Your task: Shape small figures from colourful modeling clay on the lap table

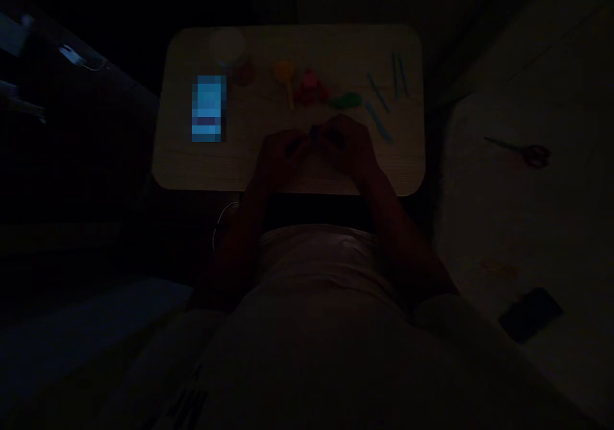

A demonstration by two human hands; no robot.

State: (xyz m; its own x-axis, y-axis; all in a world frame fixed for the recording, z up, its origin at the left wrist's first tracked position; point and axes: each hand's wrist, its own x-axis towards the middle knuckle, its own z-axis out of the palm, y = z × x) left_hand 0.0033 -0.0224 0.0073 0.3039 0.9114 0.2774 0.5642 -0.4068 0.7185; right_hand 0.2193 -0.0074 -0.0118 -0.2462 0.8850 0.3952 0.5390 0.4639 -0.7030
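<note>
The light is very dim. Over the front part of the small wooden table [192,167], my left hand [282,156] and my right hand [348,145] meet with bent fingers. A small dark blue lump [314,131] is pinched between the fingertips of both; its kind is too dark to make out. Just beyond the hands lie a red and pink shaped piece [311,87], an orange shovel-like tool [284,73] and a green tool [348,101]. To the right of my right hand is a light blue knife-like tool [378,123].
Several thin blue sticks [378,92] lie at the table's right. A lit, blurred-out screen [207,107] is at left, near a pale round object [228,46] and a reddish round one [245,71]. Scissors [535,155] and a dark rectangular item [530,315] rest on the right-hand surface.
</note>
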